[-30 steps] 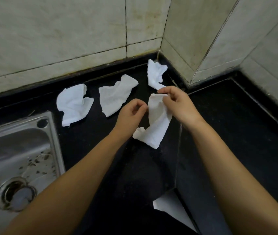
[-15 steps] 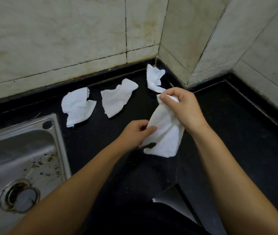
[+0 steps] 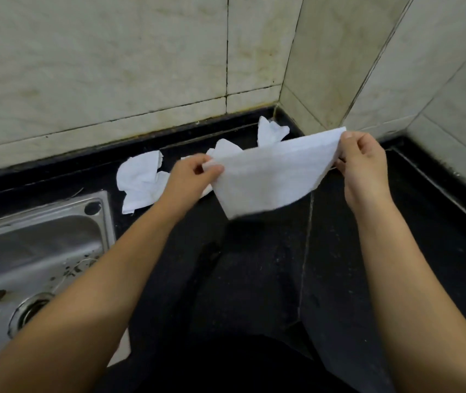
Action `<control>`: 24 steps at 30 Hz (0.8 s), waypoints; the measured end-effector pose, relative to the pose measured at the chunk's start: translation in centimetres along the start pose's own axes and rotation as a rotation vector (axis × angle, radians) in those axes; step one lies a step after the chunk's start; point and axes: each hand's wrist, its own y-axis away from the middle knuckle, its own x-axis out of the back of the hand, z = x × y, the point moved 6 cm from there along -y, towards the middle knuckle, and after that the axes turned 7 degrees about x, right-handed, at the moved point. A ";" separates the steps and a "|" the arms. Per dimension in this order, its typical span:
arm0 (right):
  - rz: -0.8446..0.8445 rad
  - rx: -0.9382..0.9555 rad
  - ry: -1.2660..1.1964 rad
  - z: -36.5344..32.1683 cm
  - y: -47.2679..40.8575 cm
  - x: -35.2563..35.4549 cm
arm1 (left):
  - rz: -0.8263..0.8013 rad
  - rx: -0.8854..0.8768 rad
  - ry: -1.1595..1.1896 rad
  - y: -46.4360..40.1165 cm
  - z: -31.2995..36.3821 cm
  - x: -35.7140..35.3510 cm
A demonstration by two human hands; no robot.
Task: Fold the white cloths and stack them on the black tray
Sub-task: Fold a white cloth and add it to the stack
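A white cloth (image 3: 271,177) hangs spread out above the black counter, stretched between both hands. My left hand (image 3: 195,171) pinches its left corner and my right hand (image 3: 363,160) pinches its upper right corner. Three more crumpled white cloths lie on the counter behind: one at the left (image 3: 141,180), one in the middle (image 3: 227,147) partly hidden by the held cloth, and one in the back corner (image 3: 270,131). No black tray can be made out against the black counter.
A steel sink (image 3: 33,251) with a drain (image 3: 27,310) fills the lower left. The black counter (image 3: 254,265) runs into a tiled wall corner (image 3: 283,80) and has a seam down its middle.
The crumpled cloth held between my hands has been pulled open and lifted. My hands moved apart, the left to the left and the right up to the right. The view tilted upward.
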 end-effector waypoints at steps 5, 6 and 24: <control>-0.104 -0.011 -0.043 2.5 1.9 0.3 | -0.104 0.044 0.114 1.8 -0.8 0.8; -0.129 -0.035 -0.006 4.2 2.6 0.3 | -0.150 0.097 0.101 2.4 -2.4 0.4; -0.327 -0.223 0.531 16.2 5.6 -1.1 | -0.014 0.391 -0.302 2.3 -15.1 -2.1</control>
